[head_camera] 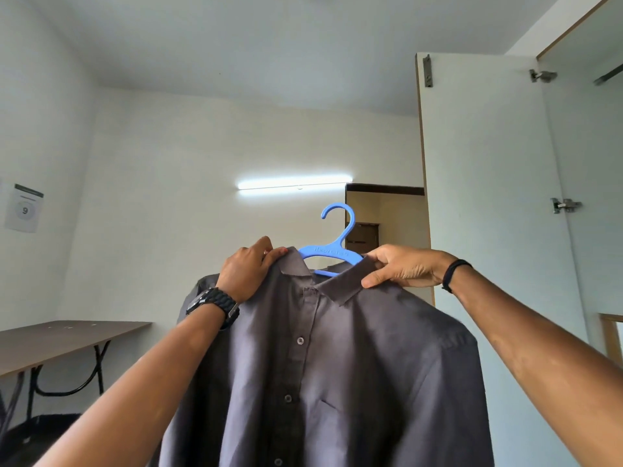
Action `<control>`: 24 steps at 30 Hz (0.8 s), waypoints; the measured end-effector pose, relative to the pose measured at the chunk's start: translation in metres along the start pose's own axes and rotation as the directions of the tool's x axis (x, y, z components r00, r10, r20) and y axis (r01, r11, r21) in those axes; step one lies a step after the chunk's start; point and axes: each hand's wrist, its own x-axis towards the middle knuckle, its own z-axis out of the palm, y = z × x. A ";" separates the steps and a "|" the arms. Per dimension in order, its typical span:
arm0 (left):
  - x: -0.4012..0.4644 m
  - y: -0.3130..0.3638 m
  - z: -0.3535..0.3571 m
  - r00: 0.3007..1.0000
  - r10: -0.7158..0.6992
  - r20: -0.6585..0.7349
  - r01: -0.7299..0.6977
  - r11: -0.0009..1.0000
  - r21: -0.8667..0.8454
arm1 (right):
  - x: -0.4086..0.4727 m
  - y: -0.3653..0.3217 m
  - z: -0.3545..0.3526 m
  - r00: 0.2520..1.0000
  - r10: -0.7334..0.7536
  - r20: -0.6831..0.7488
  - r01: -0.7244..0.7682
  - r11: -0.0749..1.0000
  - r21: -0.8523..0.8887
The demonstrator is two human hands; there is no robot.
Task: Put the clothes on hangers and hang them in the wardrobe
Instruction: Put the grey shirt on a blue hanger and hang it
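A dark grey button-up shirt (323,365) hangs in front of me on a blue plastic hanger (332,251), whose hook sticks up above the collar. My left hand (247,269) pinches the left side of the collar. My right hand (399,266) grips the right collar flap and the hanger's shoulder beneath it. Both arms are raised to about head height. The hanger's lower parts are hidden inside the shirt.
An open white wardrobe door (485,197) with metal hinges (566,205) stands at the right. A dark folding table (64,342) is at the lower left. A doorway (384,217) and a tube light (293,184) lie behind the shirt.
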 end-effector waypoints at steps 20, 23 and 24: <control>-0.018 -0.090 -0.042 0.743 -0.135 0.656 0.282 0.951 -0.125 | -0.008 0.007 -0.027 0.924 -0.185 -0.335 0.119 0.971 -0.208; -0.021 -0.085 -0.044 0.778 -0.146 0.611 0.383 0.881 -0.277 | -0.010 0.005 -0.028 0.936 -0.161 -0.314 0.123 0.983 -0.137; -0.021 -0.081 -0.046 0.778 -0.166 0.605 0.467 0.798 -0.381 | -0.012 0.003 -0.029 0.938 -0.152 -0.310 0.130 0.987 -0.091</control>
